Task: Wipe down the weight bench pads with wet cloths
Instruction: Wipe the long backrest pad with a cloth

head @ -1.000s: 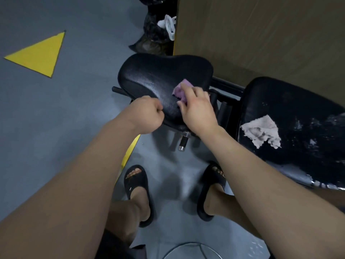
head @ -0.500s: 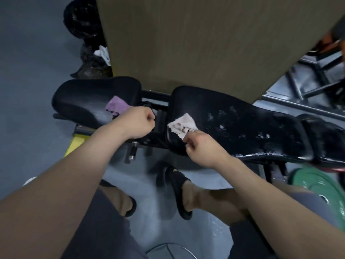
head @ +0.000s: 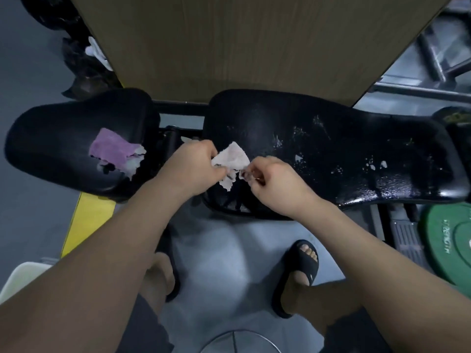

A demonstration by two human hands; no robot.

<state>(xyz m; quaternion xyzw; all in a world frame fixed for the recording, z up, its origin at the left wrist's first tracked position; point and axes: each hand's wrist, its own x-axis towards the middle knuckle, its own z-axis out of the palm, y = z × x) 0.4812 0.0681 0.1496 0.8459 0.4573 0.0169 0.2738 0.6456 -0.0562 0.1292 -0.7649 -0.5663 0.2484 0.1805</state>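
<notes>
I see the seat pad [head: 63, 149] left of the back pad [head: 331, 154], one cloth [head: 112, 150] on it, the other cloth [head: 230, 157] at the back pad's left end.

Grey floor [head: 25, 72] w/ yellow marking [head: 86, 220]; wood panel [head: 229, 42] behind; green wt plate [head: 448, 240] rt; metal bars [head: 418, 90] top rt.

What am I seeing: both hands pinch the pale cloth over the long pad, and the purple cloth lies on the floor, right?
Not quite: the head view shows the purple cloth lying on the smaller pad. The left hand and right hand do pinch the pale cloth over the long pad.
</notes>
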